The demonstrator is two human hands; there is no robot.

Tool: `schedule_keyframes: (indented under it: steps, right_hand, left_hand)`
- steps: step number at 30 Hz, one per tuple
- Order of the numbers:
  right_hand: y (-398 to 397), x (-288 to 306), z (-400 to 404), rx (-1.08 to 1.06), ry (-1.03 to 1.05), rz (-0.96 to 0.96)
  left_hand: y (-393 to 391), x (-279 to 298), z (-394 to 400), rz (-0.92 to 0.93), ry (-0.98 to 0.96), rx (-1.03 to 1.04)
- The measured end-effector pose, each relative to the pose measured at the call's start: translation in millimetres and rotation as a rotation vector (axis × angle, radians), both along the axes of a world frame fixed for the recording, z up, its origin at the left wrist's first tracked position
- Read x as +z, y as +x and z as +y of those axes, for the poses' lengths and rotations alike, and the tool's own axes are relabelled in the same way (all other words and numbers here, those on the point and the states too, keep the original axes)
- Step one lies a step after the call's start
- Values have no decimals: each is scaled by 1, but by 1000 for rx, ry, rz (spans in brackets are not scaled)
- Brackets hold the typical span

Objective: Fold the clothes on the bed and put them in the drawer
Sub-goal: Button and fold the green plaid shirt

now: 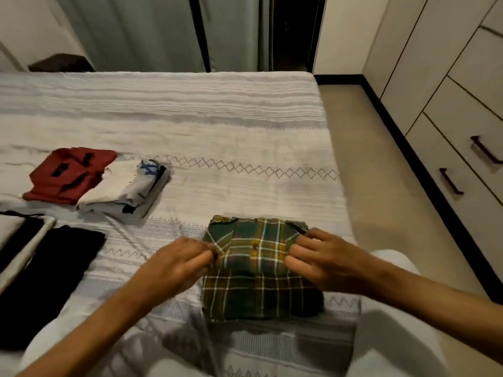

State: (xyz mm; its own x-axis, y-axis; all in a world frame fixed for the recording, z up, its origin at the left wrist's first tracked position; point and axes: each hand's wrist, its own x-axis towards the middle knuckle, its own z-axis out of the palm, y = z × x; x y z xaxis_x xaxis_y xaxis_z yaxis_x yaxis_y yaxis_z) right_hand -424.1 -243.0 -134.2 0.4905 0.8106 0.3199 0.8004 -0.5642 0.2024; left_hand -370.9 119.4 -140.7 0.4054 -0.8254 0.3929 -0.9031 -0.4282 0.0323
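Observation:
A green and yellow plaid shirt (258,270) lies folded into a square on the white patterned bed (217,126), close to its near right corner. My left hand (177,263) pinches the folded edge at the shirt's left side. My right hand (324,257) pinches the same fold on the right side. A folded red garment (68,174) and a folded white and grey garment (128,190) lie further left on the bed. A black garment (46,284) lies flat at the near left. The drawers (462,164) with dark handles stand along the right wall, closed.
A strip of beige floor (381,186) runs between the bed's right edge and the drawer unit. Grey curtains (152,31) hang behind the bed's far side. A white and black item (16,229) lies at the left edge, partly cut off.

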Motion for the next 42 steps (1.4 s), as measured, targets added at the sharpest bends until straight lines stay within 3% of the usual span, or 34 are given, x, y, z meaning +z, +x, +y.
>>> schedule_keyframes:
  steps: [5, 15, 24, 27, 29, 31, 34, 35, 36, 38, 39, 40, 42]
  right_hand:
    - [-51, -61, 8, -27, -59, -53]
    - [-77, -76, -2, -100, 40, -104]
    - [-84, -83, 5, -102, -32, 48]
    - [-81, -64, 5, -97, -123, 200]
    - [-73, -47, 3, -86, -66, 425]
    - [-60, -33, 5, -207, 240, 663]
    - [-30, -34, 10, -659, 788, 605]
    - [-21, -34, 11, -833, 886, 678]
    - [-14, -35, 13, -936, 987, 887]
    - [-2, -42, 11, -921, 1179, 1380]
    - [2, -44, 9, -871, 1203, 1523]
    - [6, -45, 7, -832, 1182, 1626]
    - [15, -46, 7, -798, 1109, 1719]
  left_hand:
    - [-52, -41, 10, -92, 164, -40]
    - [-81, -40, 0, -231, 120, -95]
    - [-84, -54, -9, -123, 254, -147]
    - [-84, -52, -10, -55, 321, -105]
    - [-79, -46, -10, 144, 243, -68]
    - [-72, -38, -12, 485, -67, 101]
    - [-51, -35, -24, 645, -666, 513]
    - [-44, -36, -29, 738, -791, 654]
    - [-37, -37, -33, 927, -889, 754]
    - [-23, -43, -38, 1482, -912, 825]
    - [-20, -45, -38, 1714, -837, 802]
    - [-17, -46, -40, 1859, -747, 751]
    - [-13, -49, -45, 1937, -623, 664]
